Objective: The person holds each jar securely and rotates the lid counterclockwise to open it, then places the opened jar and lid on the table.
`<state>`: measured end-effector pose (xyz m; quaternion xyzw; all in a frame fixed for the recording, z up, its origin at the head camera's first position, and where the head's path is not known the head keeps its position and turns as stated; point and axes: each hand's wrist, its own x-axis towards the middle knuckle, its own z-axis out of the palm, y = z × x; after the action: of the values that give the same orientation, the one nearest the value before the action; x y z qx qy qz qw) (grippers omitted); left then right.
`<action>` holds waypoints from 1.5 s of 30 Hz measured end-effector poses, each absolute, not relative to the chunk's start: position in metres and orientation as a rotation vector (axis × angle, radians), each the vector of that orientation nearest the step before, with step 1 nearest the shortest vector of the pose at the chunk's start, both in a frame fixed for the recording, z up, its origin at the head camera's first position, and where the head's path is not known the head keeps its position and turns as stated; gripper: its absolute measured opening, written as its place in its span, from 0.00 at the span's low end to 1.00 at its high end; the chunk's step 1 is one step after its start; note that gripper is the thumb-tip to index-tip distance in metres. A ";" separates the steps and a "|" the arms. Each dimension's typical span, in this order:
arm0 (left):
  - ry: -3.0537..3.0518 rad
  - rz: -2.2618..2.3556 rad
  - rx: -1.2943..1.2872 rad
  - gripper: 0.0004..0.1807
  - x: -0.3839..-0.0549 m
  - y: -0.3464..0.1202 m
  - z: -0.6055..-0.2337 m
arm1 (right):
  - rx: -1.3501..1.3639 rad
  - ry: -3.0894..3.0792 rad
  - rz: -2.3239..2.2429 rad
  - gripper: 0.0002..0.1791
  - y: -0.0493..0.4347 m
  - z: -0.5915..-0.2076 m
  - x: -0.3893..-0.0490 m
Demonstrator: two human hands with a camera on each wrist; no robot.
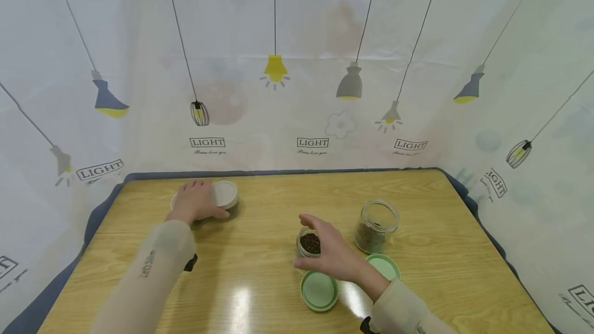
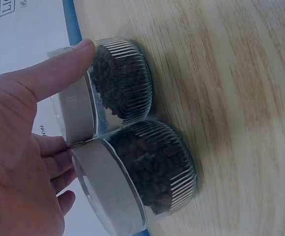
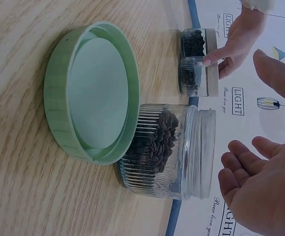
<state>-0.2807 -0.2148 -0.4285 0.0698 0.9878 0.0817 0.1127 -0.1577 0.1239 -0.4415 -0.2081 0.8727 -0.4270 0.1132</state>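
Observation:
My left hand point(image 1: 197, 201) is over two ribbed glass jars with pale lids at the far left, both holding dark brown bits. Its thumb lies across the right-hand jar point(image 2: 123, 73) and its curled fingers reach in behind the lids, where the other jar point(image 2: 152, 167) partly hides them. My right hand point(image 1: 336, 251) has its thumb and fingers spread around a small open glass jar point(image 3: 152, 147) of dark bits. In the right wrist view that hand stays apart from the glass. A green lid point(image 1: 319, 291) lies in front of the jar, underside up.
A larger open glass jar point(image 1: 377, 226), partly filled with brown bits, stands right of my right hand. Another green lid point(image 1: 383, 266) lies in front of it. The wooden table point(image 1: 287, 197) ends against a printed backdrop point(image 1: 260, 143) behind and at both sides.

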 end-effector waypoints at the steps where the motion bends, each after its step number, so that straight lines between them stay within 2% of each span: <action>1: 2.894 0.240 0.200 0.58 -0.282 -0.214 -0.430 | -0.613 2.560 -1.252 0.54 0.124 -0.442 -0.158; 11: 2.881 0.237 0.133 0.58 -0.290 -0.213 -0.443 | -0.619 2.557 -1.255 0.54 0.125 -0.446 -0.159; 33: 2.834 0.286 0.081 0.61 -0.290 -0.205 -0.441 | -0.617 2.513 -1.271 0.53 0.124 -0.444 -0.160; 45: 2.849 0.315 0.098 0.57 -0.291 -0.205 -0.446 | -0.613 2.507 -1.266 0.53 0.124 -0.444 -0.161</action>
<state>-0.2910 -0.2054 -0.4459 0.0338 0.9841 0.1089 0.1364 -0.1608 0.1244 -0.4437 -0.2112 0.8644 -0.4364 0.1331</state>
